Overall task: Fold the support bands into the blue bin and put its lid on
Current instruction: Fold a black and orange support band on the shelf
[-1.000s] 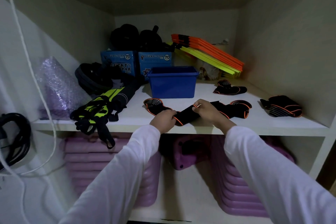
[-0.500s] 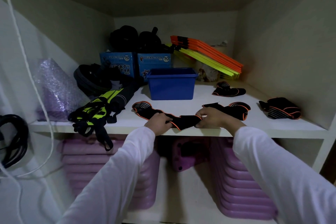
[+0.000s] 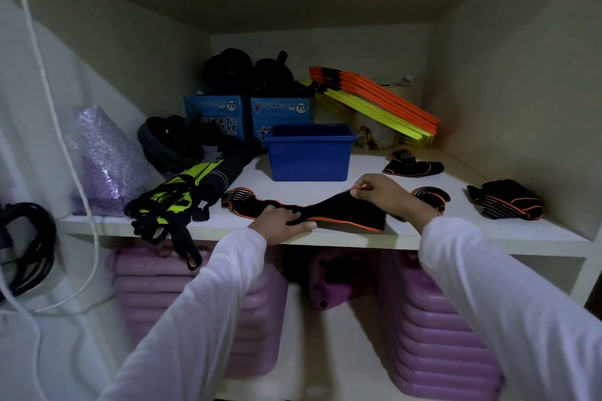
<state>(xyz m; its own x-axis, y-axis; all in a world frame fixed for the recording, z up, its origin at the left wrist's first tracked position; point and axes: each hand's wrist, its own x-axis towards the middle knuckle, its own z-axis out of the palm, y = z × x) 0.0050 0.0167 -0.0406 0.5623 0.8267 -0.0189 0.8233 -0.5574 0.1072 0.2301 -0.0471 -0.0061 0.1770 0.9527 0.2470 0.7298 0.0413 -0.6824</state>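
The left hand (image 3: 281, 221) lies palm down with fingers extended, pressing the middle of a black support band (image 3: 345, 210) onto the front edge of the white shelf (image 3: 488, 231). The right hand (image 3: 387, 194) pinches the band's orange-trimmed edge between thumb and fingertips and lifts it, so the fabric rises in a peak just in front of the blue bin (image 3: 309, 153). The bin stands open behind the hands, and nothing shows above its rim; its floor is hidden from this angle. The band is long and black with orange piping, and its striped, rounded end (image 3: 239, 198) lies flat to the left. Two more bands rest to the right: one (image 3: 412, 164) near the bin, one (image 3: 506, 198) bunched by the wall
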